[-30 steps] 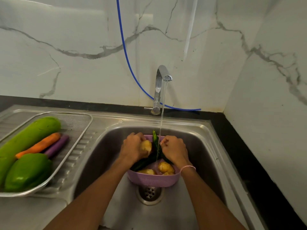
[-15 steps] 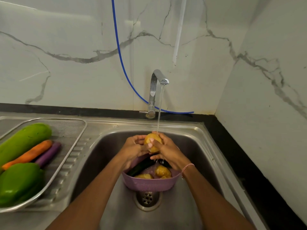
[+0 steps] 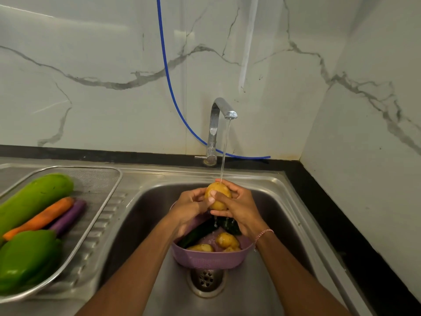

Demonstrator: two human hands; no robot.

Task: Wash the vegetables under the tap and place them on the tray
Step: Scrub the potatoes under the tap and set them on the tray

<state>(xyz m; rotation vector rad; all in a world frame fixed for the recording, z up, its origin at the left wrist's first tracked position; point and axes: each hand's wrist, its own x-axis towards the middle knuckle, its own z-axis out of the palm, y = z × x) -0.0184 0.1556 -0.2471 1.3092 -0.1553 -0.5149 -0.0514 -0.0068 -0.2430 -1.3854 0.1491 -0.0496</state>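
Head view: a yellow potato (image 3: 218, 195) sits between both hands above the sink (image 3: 145, 213), right under the thin stream of water (image 3: 224, 151) that falls from the tap (image 3: 215, 128) and strikes its top. The left hand (image 3: 190, 208) cups it from the left with curled fingers; the right hand (image 3: 241, 207) wraps it from the right, its thumb laid across the front of the potato. Water drips off below into a purple basket (image 3: 205, 258) that stands in the sink basin just behind the drain (image 3: 206, 279). The basket holds more potatoes (image 3: 227, 240) and a dark green vegetable (image 3: 197, 233) that leans against its left wall and is partly hidden by the left wrist. On the draining board to the left, well apart from the hands, lies a wire-mesh tray (image 3: 107, 195) with four things in it — a long green gourd (image 3: 34, 199), a carrot (image 3: 43, 216) and a purple aubergine (image 3: 69, 216) side by side, and a green pepper (image 3: 25, 258) nearest the camera. A blue hose (image 3: 168, 83) runs down the marble wall behind the tap. A second ago both hands were low in the basket, the left one already on a potato; half a second ago that potato was up in the stream, and it is held there in much the same way now.
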